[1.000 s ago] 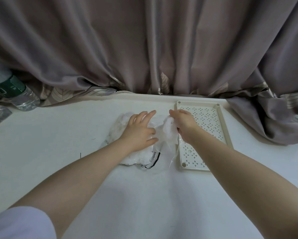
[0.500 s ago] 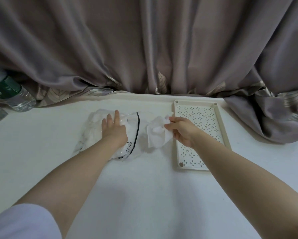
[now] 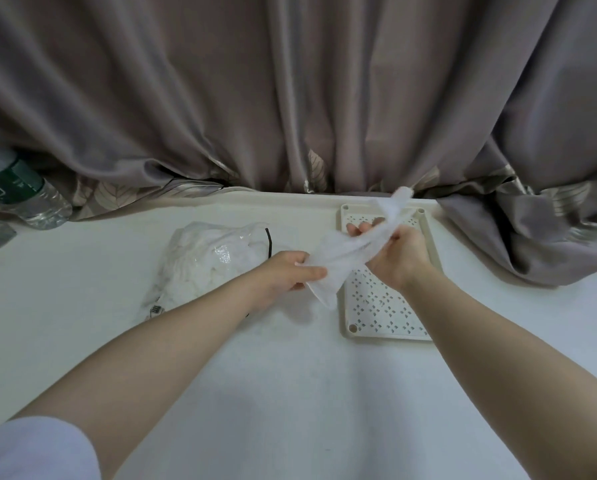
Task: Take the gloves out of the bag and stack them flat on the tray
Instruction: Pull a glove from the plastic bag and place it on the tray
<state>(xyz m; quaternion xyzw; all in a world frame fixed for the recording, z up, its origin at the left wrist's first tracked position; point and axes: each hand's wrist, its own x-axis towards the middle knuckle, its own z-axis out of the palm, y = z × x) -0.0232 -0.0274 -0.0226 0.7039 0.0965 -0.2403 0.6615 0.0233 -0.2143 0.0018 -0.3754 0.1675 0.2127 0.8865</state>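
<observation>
A clear plastic bag (image 3: 207, 261) stuffed with white gloves lies on the white table, left of centre. A single white glove (image 3: 345, 258) is stretched in the air between both hands, above the left edge of the cream perforated tray (image 3: 376, 306). My left hand (image 3: 286, 275) pinches the glove's lower end. My right hand (image 3: 397, 258) grips its upper part over the tray, and the glove's tip sticks up past that hand. The tray's visible surface holds no gloves.
A grey curtain (image 3: 290, 98) hangs along the table's far edge and bunches on the table at the right (image 3: 532, 244). A plastic water bottle (image 3: 23, 192) lies at the far left. The white table (image 3: 290, 393) stretches toward me.
My left hand left the bag and took hold of the glove's lower end. My right hand lifted the glove up over the tray, pulling it out long.
</observation>
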